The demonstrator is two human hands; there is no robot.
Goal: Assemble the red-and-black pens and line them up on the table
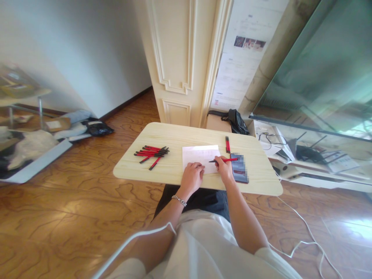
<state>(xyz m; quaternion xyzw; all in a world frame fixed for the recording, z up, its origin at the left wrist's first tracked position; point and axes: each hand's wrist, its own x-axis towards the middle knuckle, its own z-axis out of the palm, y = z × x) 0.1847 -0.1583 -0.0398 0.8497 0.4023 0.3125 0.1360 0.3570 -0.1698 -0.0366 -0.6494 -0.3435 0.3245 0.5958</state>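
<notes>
My right hand (225, 169) is closed around a red pen (230, 160) with black ends, its black tip over the right side of a white sheet of paper (193, 155). On the paper's lower left edge rests my left hand (192, 178), fingers loosely bent and lying on the sheet, with nothing visible in them. Just right of my right hand lies a phone (240, 174), its screen partly blurred out. Beyond the phone are a couple of red and black pens (227, 144). A pile of several similar pens (152, 152) lies left of the paper.
The light wooden table (174, 133) has rounded corners and stands in front of my lap. A black bag (236, 122) sits behind it, next to a cream panel (174, 46). White cables (305, 228) trail on the wooden floor at the right. Boxes and bags (37, 143) lie at the left.
</notes>
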